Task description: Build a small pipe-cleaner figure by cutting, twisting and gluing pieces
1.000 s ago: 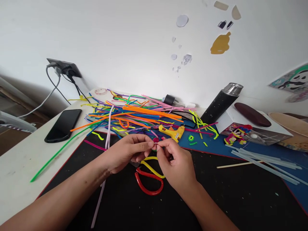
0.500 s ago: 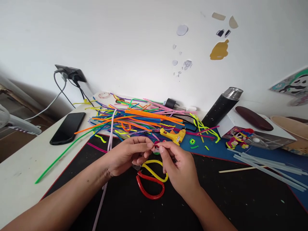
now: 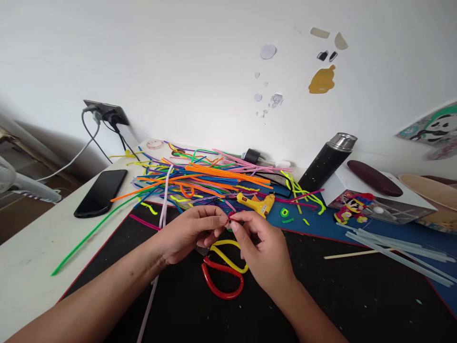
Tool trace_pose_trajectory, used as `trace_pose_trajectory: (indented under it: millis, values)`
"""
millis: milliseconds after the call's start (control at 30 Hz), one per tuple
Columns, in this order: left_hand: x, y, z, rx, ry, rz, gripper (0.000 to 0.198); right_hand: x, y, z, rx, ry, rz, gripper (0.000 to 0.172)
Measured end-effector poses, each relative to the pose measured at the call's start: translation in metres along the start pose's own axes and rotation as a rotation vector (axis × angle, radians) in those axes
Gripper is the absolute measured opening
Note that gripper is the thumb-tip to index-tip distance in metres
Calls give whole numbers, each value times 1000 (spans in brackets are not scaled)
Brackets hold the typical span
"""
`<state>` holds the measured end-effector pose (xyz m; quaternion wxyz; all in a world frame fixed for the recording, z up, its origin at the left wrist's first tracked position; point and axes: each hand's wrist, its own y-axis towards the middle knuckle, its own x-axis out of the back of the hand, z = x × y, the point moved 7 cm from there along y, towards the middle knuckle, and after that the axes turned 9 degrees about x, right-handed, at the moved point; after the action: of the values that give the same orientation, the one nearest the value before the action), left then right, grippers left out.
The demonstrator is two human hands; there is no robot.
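Observation:
My left hand point(image 3: 191, 231) and my right hand point(image 3: 262, 250) meet over the black mat point(image 3: 357, 295), fingertips pinched together on a small pink pipe-cleaner piece point(image 3: 232, 216). Just below the hands lie scissors point(image 3: 223, 271) with one red and one yellow handle loop. Behind the hands sits a big heap of coloured pipe cleaners point(image 3: 203, 176). A yellow glue gun point(image 3: 257, 202) lies just beyond my right fingers.
A black phone point(image 3: 100, 192) lies on the white table at left, near plugged-in cables point(image 3: 103, 114). A black flask point(image 3: 326, 162), a box with a small figure point(image 3: 352, 207), clear glue sticks point(image 3: 400, 250) and a wooden stick point(image 3: 353, 252) are on the right.
The view has shifted slightly; both hands stay pinched on the small pink piece, fingers working it a little.

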<state>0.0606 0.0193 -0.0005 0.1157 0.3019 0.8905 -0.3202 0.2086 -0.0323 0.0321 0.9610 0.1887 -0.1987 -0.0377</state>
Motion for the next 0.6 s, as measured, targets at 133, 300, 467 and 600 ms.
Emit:
trace_pose_trajectory:
  millis: [133, 300, 467, 600]
  values:
    - [0, 0, 2, 8, 24, 7, 39, 1, 0, 2, 40, -51, -20, 18]
    - [-4, -3, -7, -111, 164, -24, 39, 4, 1, 3, 55, -96, -49, 16]
    - [-10, -13, -22, -361, 363, -132, 28, 4, 1, 4, 71, -122, -57, 16]
    - [-12, -20, -26, -455, 524, -241, 19, 4, 1, 5, 90, -141, -55, 16]
